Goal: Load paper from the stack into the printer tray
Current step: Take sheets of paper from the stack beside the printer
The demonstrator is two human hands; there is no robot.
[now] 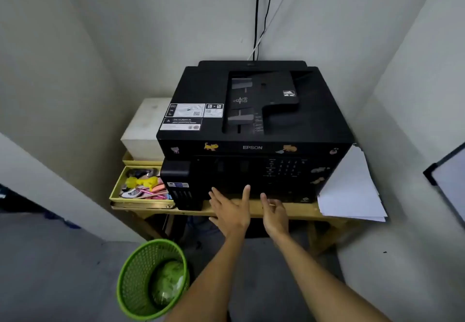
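Early stage, by the look of it: no paper is in either hand and no tray is visibly drawn out. The printer (254,125) sits square on the wooden worktop (294,209), filling most of it, front panel facing the person and flush toward the worktop's front edge. The paper stack (352,190) lies at the right front corner of the worktop, just beside the printer's right side and overhanging the edge a little; sheets are loosely fanned, not squared. Its long axis runs roughly front to back, slightly skewed, with the near short edge toward the person. Left hand (230,212) is at the lower front of the printer, fingers (246,192) spread and extended, holding nothing, tips at or touching the panel (contact not certain). Right hand (275,214) is close beside it, edge-on, fingers loosely curled but empty. Judged step: reaching for the tray at the printer's base. Left to do: open the tray, pick up and square the sheets, insert, close. A desk organiser (141,188) sits at the left front corner.
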